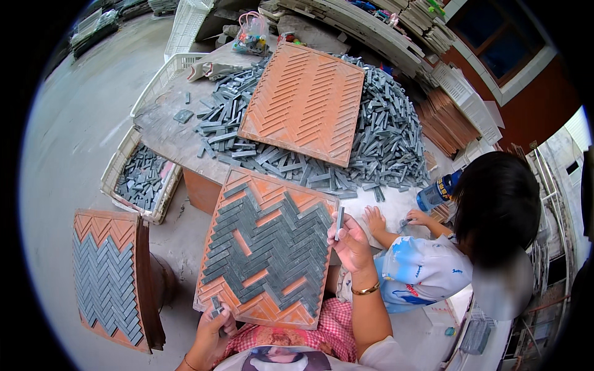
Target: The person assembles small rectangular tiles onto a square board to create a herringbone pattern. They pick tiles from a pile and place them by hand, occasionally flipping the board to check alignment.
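An orange tray with herringbone slots rests tilted over my lap, its far side against the table. Grey stone strips fill most of its middle, while bare orange slots show among them and along the near and far ends. By the tray's right edge, my right hand is raised, pinching one grey stone strip upright between thumb and fingers. My left hand is closed at the near left corner, with small grey stone strips poking out above the thumb.
A heap of loose strips covers the table, with an unfilled orange tray lying on it. Filled trays are stacked at left, near a white crate of strips. A child leans on the table at right, beside a blue bottle.
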